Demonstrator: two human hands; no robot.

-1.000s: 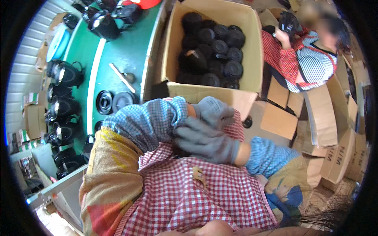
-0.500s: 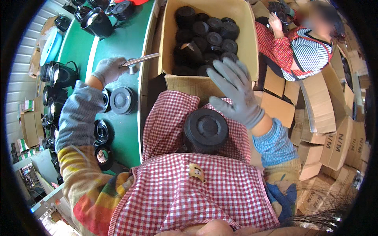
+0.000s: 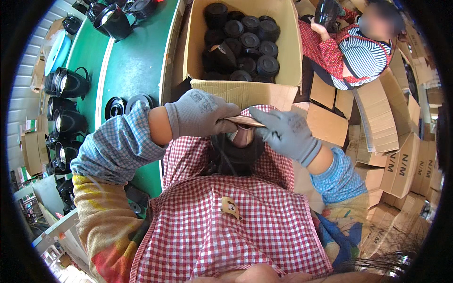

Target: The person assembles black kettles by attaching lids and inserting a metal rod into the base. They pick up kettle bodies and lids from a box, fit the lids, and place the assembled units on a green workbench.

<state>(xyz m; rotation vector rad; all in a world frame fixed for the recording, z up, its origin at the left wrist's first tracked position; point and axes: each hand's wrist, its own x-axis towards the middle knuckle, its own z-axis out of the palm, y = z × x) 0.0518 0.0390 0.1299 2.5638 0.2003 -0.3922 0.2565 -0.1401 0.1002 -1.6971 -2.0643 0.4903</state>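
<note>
In front of me, at lap height, a black round plastic part (image 3: 231,158) stands between my knees, partly hidden by the hands and what they hold. My left hand (image 3: 200,113), in a grey glove, is closed around one end of a metal tool (image 3: 241,137) with a flat handle and a wider round head. The head is over the middle of the black part; I cannot tell whether they touch. My right hand (image 3: 292,137), also gloved, grips the handle's other end with bent fingers.
Beyond my hands an open cardboard box (image 3: 245,96) holds several black round parts. The green workbench (image 3: 137,61) at left carries black pots (image 3: 70,85) and round lids (image 3: 114,107). Another person (image 3: 361,56) sits at the upper right, holding a black vessel, near stacked cartons (image 3: 380,113).
My left hand has brought the metal tool from over the bench to above the black part. My right hand, open before, has moved down and closed on the tool.
</note>
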